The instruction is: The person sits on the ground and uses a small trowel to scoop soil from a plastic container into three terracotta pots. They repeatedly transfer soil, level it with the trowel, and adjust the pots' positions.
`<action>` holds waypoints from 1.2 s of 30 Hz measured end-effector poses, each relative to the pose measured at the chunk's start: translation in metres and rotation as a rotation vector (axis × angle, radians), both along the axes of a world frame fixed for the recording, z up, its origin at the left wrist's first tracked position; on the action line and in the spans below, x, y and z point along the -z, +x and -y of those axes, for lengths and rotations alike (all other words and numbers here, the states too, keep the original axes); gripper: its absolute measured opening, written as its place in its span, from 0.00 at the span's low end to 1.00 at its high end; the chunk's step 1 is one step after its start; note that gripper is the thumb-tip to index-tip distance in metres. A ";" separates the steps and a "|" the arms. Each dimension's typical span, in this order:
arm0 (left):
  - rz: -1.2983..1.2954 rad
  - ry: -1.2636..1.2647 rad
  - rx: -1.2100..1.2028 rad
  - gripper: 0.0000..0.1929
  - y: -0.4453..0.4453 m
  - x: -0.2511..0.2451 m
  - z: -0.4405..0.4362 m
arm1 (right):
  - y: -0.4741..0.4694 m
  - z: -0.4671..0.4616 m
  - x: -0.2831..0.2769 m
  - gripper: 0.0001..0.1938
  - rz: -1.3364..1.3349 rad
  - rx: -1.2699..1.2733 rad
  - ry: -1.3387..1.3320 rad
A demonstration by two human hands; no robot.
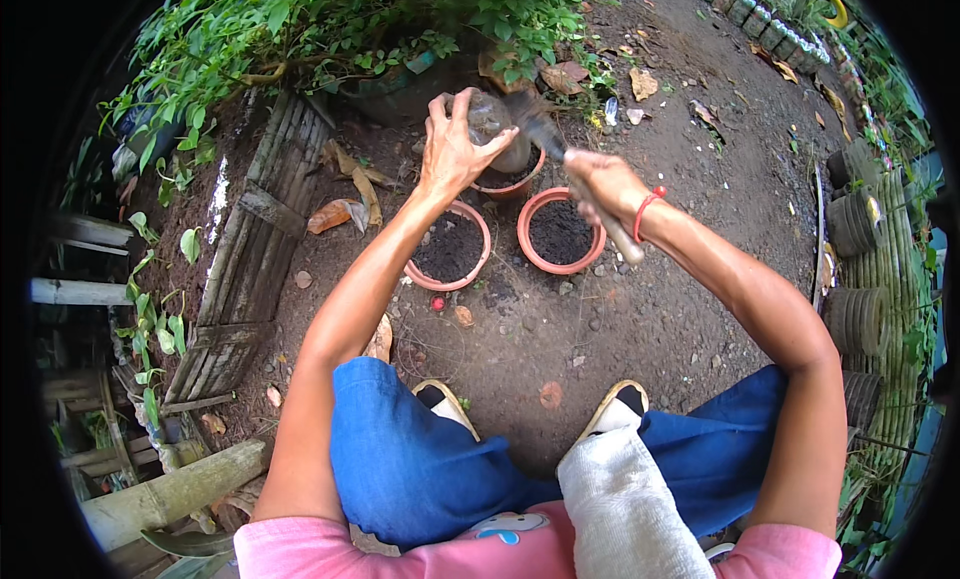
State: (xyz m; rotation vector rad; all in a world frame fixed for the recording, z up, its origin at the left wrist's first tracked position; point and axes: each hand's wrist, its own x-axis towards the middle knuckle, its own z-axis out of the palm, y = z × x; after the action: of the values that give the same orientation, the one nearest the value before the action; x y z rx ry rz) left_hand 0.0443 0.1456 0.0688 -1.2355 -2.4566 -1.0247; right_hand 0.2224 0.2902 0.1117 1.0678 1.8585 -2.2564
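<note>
My left hand (457, 143) is spread over a translucent, rounded plastic container (491, 125), its fingers around the near side and top. The container is above or in a terracotta-coloured pot (517, 189) with dark soil. My right hand (611, 185) grips the wooden handle of a hand tool (626, 245); the tool's dark metal head is blurred and lies beside the container, its exact kind unclear. Nearer to me stand two more such pots filled with dark soil, one at the left (486, 252) and one at the right (523, 237), below my right hand.
Leafy shrubs (337, 23) overhang the far side. A bamboo panel (247, 249) leans at the left, and a thick bamboo pole (180, 493) lies at the lower left. Ribbed plastic containers (855, 320) line the right. Dry leaves (643, 84) and stones dot the soil.
</note>
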 end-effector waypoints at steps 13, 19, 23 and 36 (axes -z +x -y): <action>0.311 0.260 -0.103 0.40 -0.017 -0.011 0.034 | -0.007 -0.027 0.009 0.13 0.042 -0.044 0.257; 1.743 0.763 0.000 0.40 -0.042 0.019 0.083 | -0.010 -0.030 0.027 0.12 0.061 -0.124 0.229; 2.122 0.943 0.302 0.40 -0.055 0.047 0.118 | -0.004 -0.025 0.017 0.13 0.071 -0.286 0.311; 1.862 0.595 0.531 0.38 -0.062 0.024 0.109 | -0.008 0.031 -0.073 0.22 -0.403 -0.823 1.873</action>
State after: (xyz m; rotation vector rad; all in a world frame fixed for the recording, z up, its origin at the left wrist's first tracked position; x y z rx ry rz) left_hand -0.0178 0.0368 0.0451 -0.5814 -1.8050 -3.9132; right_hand 0.2139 0.2592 0.1850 -0.4743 3.3274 0.1550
